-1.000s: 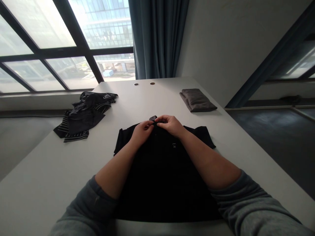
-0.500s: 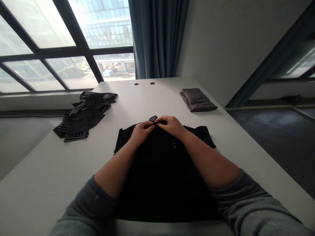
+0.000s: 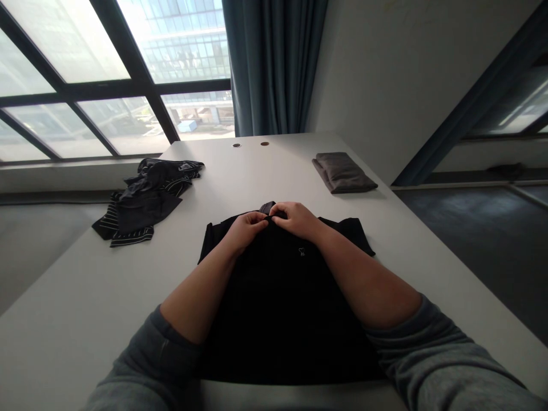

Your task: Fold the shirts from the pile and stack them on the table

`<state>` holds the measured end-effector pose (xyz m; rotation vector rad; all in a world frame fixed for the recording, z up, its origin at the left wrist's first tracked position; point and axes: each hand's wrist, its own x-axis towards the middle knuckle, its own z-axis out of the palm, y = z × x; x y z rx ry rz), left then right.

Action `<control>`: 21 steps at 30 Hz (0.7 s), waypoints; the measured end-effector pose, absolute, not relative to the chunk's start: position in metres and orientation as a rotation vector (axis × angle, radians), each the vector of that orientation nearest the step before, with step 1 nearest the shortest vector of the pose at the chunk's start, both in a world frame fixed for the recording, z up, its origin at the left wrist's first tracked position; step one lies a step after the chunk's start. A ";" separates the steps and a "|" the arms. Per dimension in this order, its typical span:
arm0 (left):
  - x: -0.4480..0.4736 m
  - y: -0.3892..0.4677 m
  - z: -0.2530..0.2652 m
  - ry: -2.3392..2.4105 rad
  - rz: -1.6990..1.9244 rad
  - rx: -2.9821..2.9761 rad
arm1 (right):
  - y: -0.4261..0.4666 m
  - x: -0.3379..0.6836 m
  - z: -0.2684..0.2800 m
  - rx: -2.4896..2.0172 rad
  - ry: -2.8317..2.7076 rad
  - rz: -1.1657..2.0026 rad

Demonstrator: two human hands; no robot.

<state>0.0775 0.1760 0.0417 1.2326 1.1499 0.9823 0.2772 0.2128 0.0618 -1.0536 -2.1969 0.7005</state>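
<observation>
Carefully, both hands worked at the top of the black shirt (image 3: 291,319), which lay spread on the white surface (image 3: 252,180), directly before the person. Its collar (image 3: 268,206) pointed away from the person, toward the far end of the surface, and its hem lay nearest to the body. So the long axis of the shirt ran straight forward, while the short sleeves went out to both sides. The left hand (image 3: 243,231) and the right hand (image 3: 297,219) nearly met, and each grip was pinched on the cloth just below the collar. Farther left there was a heap of dark clothes (image 3: 148,205); farther right, a folded grey cloth (image 3: 345,172).
</observation>
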 end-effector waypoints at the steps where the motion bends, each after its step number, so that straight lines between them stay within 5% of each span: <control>1: 0.077 0.176 0.042 1.140 0.983 1.232 | 0.213 0.277 0.063 -1.053 -2.208 0.698; 21: 0.077 0.176 0.045 1.033 0.957 1.342 | 0.221 0.280 0.053 -1.088 -1.895 1.152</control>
